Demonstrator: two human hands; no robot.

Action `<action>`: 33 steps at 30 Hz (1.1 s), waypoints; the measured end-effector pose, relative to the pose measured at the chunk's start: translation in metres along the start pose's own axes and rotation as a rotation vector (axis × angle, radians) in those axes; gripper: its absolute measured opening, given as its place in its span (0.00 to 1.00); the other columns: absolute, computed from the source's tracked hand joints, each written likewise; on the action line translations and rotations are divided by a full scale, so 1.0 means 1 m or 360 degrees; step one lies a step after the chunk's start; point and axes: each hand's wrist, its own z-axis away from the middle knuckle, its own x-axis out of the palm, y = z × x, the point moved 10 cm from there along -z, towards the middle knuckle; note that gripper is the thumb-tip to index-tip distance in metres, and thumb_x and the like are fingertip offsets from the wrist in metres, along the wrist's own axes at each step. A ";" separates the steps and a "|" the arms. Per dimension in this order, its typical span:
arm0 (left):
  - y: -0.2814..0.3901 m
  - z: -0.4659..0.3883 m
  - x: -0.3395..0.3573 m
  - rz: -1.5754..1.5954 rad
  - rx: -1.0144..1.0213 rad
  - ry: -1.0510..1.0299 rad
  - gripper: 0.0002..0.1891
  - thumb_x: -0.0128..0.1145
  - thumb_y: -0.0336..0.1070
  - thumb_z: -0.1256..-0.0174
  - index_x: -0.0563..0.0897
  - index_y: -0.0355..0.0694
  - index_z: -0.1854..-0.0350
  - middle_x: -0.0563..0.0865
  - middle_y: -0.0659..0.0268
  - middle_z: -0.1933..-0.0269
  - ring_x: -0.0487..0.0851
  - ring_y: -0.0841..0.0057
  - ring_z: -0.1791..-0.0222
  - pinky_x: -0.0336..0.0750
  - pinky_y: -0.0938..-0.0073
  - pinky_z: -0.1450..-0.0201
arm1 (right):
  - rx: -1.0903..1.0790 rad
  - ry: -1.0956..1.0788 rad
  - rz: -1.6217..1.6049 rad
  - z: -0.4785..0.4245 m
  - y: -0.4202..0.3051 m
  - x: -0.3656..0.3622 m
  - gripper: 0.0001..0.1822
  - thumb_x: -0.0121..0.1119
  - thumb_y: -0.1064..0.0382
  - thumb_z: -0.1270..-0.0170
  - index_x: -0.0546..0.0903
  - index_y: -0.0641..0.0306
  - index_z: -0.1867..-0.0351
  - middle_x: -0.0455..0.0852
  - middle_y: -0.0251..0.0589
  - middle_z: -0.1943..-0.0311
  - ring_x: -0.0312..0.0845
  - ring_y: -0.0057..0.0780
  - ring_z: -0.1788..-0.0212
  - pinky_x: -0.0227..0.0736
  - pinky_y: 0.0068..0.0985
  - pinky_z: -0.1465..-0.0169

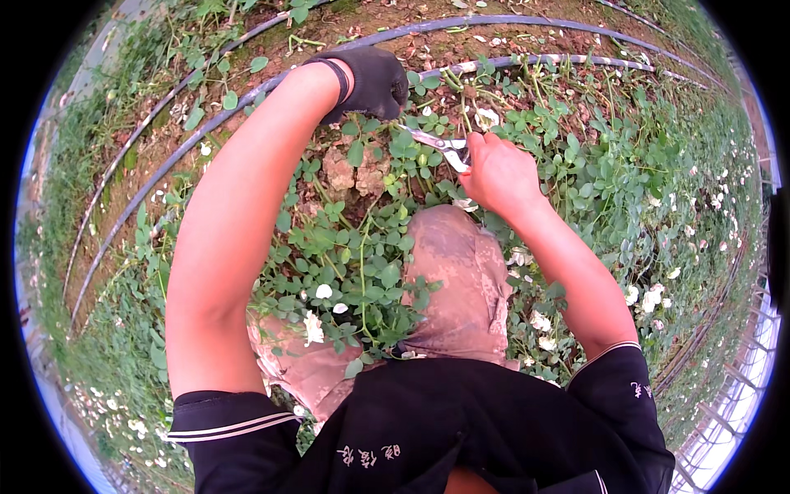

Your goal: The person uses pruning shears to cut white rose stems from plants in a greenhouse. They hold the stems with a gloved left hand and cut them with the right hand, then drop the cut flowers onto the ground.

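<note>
My left hand (370,83), in a dark knit glove, is curled above the low plants at the upper middle; its fingertips are mostly hidden, so what it holds cannot be told. Bare and closed round the handles of pruning shears (447,148), my right hand (503,170) is a little to the right. The shears' blades point left, towards the gloved hand, and lie over green leaves. A white rose bloom (487,118) is just above my right hand. Below the hands, leafy rose stems (364,259) spread beside my knee.
Dark irrigation hoses (512,20) curve across the brown soil (432,46) beyond my hands. Clods of earth (355,170) lie between the plants. Dense rose bushes with white flowers (652,297) stand on the right. My knees in patterned trousers (457,278) are among the foliage.
</note>
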 end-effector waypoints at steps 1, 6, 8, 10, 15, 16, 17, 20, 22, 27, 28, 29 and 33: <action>0.001 -0.005 0.002 -0.0011 0.0029 0.0016 0.14 0.64 0.41 0.53 0.87 0.47 0.62 0.87 0.61 0.61 0.85 0.66 0.59 0.77 0.67 0.52 | -0.0003 0.0023 -0.0016 0.000 0.000 0.001 0.15 0.62 0.60 0.51 0.75 0.64 0.64 0.81 0.46 0.69 0.81 0.44 0.63 0.78 0.38 0.61; 0.006 -0.018 0.005 -0.0029 0.0092 0.0053 0.12 0.64 0.42 0.51 0.87 0.46 0.64 0.87 0.61 0.64 0.85 0.67 0.61 0.77 0.67 0.53 | -0.0016 0.0112 -0.0099 -0.007 -0.007 0.007 0.13 0.62 0.61 0.51 0.76 0.64 0.66 0.82 0.46 0.69 0.82 0.44 0.64 0.77 0.38 0.62; 0.005 -0.022 0.001 -0.0084 0.0145 0.0093 0.12 0.63 0.42 0.51 0.87 0.46 0.64 0.87 0.60 0.64 0.84 0.66 0.61 0.76 0.67 0.52 | -0.0014 0.0013 -0.0147 -0.009 -0.008 0.015 0.12 0.61 0.62 0.52 0.76 0.65 0.66 0.82 0.48 0.71 0.82 0.45 0.66 0.77 0.39 0.64; 0.007 -0.018 -0.013 -0.0118 0.0158 0.0242 0.12 0.62 0.43 0.49 0.86 0.44 0.65 0.87 0.61 0.62 0.84 0.66 0.62 0.76 0.67 0.52 | -0.0007 -0.0134 -0.0184 -0.006 -0.006 0.015 0.12 0.61 0.63 0.52 0.76 0.65 0.66 0.82 0.49 0.71 0.82 0.46 0.67 0.77 0.39 0.64; -0.086 0.045 -0.067 0.1653 0.0356 0.1044 0.12 0.58 0.45 0.38 0.80 0.41 0.65 0.77 0.67 0.75 0.76 0.84 0.74 0.71 0.86 0.72 | -0.0048 0.0111 -0.0160 0.004 0.004 -0.003 0.14 0.60 0.60 0.50 0.76 0.64 0.63 0.82 0.45 0.71 0.82 0.43 0.65 0.76 0.40 0.63; -0.080 0.054 -0.054 0.2182 0.0214 0.1045 0.10 0.56 0.44 0.37 0.78 0.42 0.67 0.78 0.67 0.72 0.77 0.83 0.74 0.72 0.84 0.72 | -0.0065 0.0216 0.0074 0.003 0.007 -0.006 0.13 0.57 0.60 0.48 0.76 0.63 0.62 0.81 0.43 0.69 0.80 0.40 0.62 0.74 0.37 0.61; -0.088 0.064 -0.041 0.2216 0.0244 0.0825 0.08 0.55 0.42 0.37 0.75 0.43 0.69 0.78 0.65 0.71 0.77 0.84 0.71 0.73 0.84 0.71 | -0.0093 0.0252 0.0160 -0.001 0.000 -0.009 0.12 0.56 0.60 0.47 0.76 0.63 0.63 0.81 0.43 0.68 0.80 0.39 0.61 0.73 0.36 0.60; -0.083 0.080 -0.010 0.1345 0.0072 0.0666 0.13 0.58 0.41 0.42 0.79 0.39 0.59 0.83 0.64 0.67 0.81 0.76 0.68 0.75 0.80 0.63 | -0.0183 0.0250 0.0349 -0.014 -0.026 -0.015 0.09 0.51 0.63 0.42 0.77 0.63 0.62 0.81 0.42 0.65 0.77 0.36 0.59 0.70 0.34 0.57; -0.055 0.082 -0.005 0.0682 0.0016 0.0793 0.18 0.59 0.43 0.44 0.80 0.40 0.52 0.85 0.62 0.65 0.83 0.71 0.66 0.75 0.76 0.59 | -0.0163 0.0211 0.0388 -0.022 -0.032 -0.010 0.10 0.51 0.63 0.42 0.77 0.63 0.61 0.81 0.42 0.65 0.77 0.36 0.59 0.70 0.34 0.56; -0.068 0.061 0.017 0.0389 -0.0491 0.0481 0.24 0.63 0.52 0.48 0.83 0.44 0.51 0.86 0.52 0.61 0.84 0.67 0.59 0.74 0.68 0.53 | -0.0142 0.0169 0.0390 -0.033 -0.044 -0.004 0.11 0.52 0.63 0.40 0.82 0.61 0.61 0.85 0.40 0.64 0.81 0.34 0.60 0.71 0.36 0.60; -0.064 0.060 0.012 0.0327 -0.0420 0.0583 0.27 0.63 0.55 0.48 0.82 0.40 0.50 0.86 0.52 0.60 0.85 0.64 0.60 0.74 0.66 0.53 | -0.0150 0.0100 0.0314 -0.034 -0.043 0.000 0.10 0.53 0.64 0.42 0.83 0.61 0.62 0.85 0.40 0.65 0.82 0.35 0.61 0.73 0.36 0.62; -0.064 0.058 0.011 0.0402 -0.0415 0.0629 0.28 0.63 0.55 0.48 0.82 0.39 0.50 0.86 0.52 0.60 0.85 0.64 0.59 0.74 0.66 0.53 | -0.0155 0.0032 0.0239 -0.035 -0.039 0.003 0.09 0.54 0.65 0.44 0.84 0.61 0.64 0.86 0.41 0.66 0.83 0.35 0.62 0.74 0.36 0.64; -0.109 0.048 0.002 0.0764 -0.0321 0.0993 0.24 0.61 0.51 0.46 0.82 0.34 0.54 0.87 0.58 0.64 0.84 0.70 0.63 0.74 0.71 0.55 | -0.0228 -0.0211 0.0039 -0.026 -0.031 -0.004 0.08 0.56 0.69 0.49 0.86 0.62 0.70 0.87 0.43 0.70 0.86 0.37 0.66 0.78 0.35 0.70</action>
